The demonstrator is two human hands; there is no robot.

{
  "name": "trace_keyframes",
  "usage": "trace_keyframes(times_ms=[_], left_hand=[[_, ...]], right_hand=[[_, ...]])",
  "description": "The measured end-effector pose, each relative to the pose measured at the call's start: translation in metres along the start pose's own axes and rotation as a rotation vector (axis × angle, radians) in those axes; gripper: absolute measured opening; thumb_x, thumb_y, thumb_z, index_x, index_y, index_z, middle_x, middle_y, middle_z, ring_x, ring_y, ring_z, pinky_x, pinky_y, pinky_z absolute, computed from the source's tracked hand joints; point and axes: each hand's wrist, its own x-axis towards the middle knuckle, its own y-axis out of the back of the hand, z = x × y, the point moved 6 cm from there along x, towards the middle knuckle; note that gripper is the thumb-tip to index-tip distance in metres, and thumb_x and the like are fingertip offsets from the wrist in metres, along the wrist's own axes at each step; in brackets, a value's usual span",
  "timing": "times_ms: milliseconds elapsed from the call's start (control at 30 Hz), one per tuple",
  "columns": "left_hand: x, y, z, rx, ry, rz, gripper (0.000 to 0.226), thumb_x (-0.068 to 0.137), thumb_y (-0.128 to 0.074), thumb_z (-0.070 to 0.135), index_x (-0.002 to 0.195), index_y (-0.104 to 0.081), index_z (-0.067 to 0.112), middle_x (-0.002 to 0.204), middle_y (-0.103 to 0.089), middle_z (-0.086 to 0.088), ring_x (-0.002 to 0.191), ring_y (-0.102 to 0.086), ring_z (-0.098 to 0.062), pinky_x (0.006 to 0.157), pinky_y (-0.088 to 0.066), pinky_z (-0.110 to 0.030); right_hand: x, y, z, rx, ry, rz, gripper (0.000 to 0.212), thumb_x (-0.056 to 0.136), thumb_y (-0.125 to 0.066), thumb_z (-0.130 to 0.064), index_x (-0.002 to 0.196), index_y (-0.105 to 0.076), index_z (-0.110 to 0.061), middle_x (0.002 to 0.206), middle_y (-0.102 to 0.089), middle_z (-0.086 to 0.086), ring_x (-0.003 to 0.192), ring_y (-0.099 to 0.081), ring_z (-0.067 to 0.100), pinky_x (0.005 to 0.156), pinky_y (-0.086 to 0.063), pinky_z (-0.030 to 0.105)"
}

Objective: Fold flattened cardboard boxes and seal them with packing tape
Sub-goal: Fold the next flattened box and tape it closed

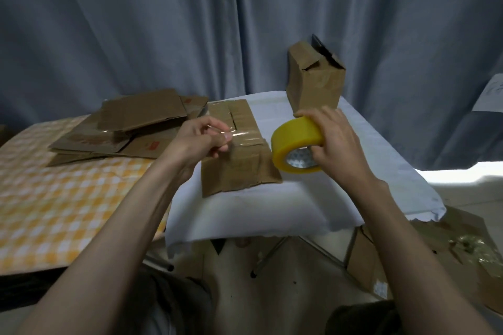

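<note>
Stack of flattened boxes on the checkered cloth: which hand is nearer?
Left. The left hand hovers just right of the stack of flattened boxes; the right hand, gripping the tape roll, is farther right.

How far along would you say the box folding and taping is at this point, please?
Done: one folded box stands at the back. In hand: the right hand grips the tape roll, the left hand pinches its strip over the box in front. Left: a flat stack.

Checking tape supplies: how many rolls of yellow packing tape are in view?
1: the yellow packing tape roll, gripped in the right hand over the white-covered table. Others may be hidden.
</note>
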Motion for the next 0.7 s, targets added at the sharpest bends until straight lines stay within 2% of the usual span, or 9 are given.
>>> trace_keyframes(times_ms=[100,167,267,367,567,700], left_hand=[[0.001,0.013,-0.005,-0.056,0.018,0.025,0.015,0.089,-0.066,-0.004,0.087,-0.066,0.011,0.064,-0.063,-0.001,0.062,-0.06,-0.012,0.054,-0.047,-0.021],[0.001,0.02,-0.009,-0.08,0.03,0.039,0.016,0.09,-0.062,-0.007,0.089,-0.065,0.009,0.069,-0.062,-0.006,0.062,-0.058,-0.013,0.052,-0.046,-0.02],[0.003,0.026,-0.016,-0.059,0.049,0.054,0.014,0.09,-0.062,-0.005,0.093,-0.066,0.008,0.071,-0.063,-0.006,0.064,-0.057,-0.013,0.056,-0.046,-0.022],[0.006,0.024,-0.024,-0.089,0.083,0.053,0.01,0.091,-0.066,0.0,0.097,-0.068,0.007,0.071,-0.064,-0.005,0.064,-0.057,-0.011,0.06,-0.047,-0.022],[0.012,0.016,-0.03,-0.215,0.089,0.079,0.007,0.088,-0.073,0.01,0.093,-0.067,0.009,0.063,-0.063,0.004,0.057,-0.056,-0.005,0.054,-0.046,-0.016],[0.012,0.017,-0.034,-0.2,0.067,0.12,0.013,0.087,-0.074,0.011,0.095,-0.064,0.01,0.076,-0.063,-0.006,0.055,-0.055,-0.005,0.054,-0.045,-0.017]], right_hand=[[0.008,-0.006,-0.011,-0.066,0.031,0.066,0.055,0.064,-0.06,0.006,0.113,-0.054,-0.018,0.103,-0.05,-0.002,0.098,-0.045,0.025,0.07,-0.04,0.038],[0.014,-0.009,-0.013,-0.152,0.043,0.072,0.055,0.065,-0.062,0.006,0.114,-0.06,-0.018,0.103,-0.054,0.006,0.096,-0.047,0.03,0.071,-0.037,0.036],[0.019,-0.015,-0.014,-0.258,0.071,0.03,0.057,0.07,-0.067,0.003,0.12,-0.068,-0.024,0.106,-0.06,0.006,0.096,-0.049,0.031,0.076,-0.032,0.034],[0.023,-0.018,-0.01,-0.276,0.069,0.002,0.06,0.071,-0.068,0.005,0.122,-0.069,-0.026,0.108,-0.062,0.004,0.1,-0.049,0.029,0.077,-0.031,0.034],[0.032,-0.022,-0.004,-0.301,0.076,-0.017,0.066,0.067,-0.064,0.01,0.122,-0.069,-0.027,0.107,-0.062,0.001,0.099,-0.048,0.028,0.076,-0.032,0.034],[0.031,-0.03,-0.003,-0.294,0.08,-0.048,0.065,0.068,-0.067,0.009,0.122,-0.068,-0.027,0.108,-0.063,0.002,0.1,-0.048,0.027,0.076,-0.032,0.034]])
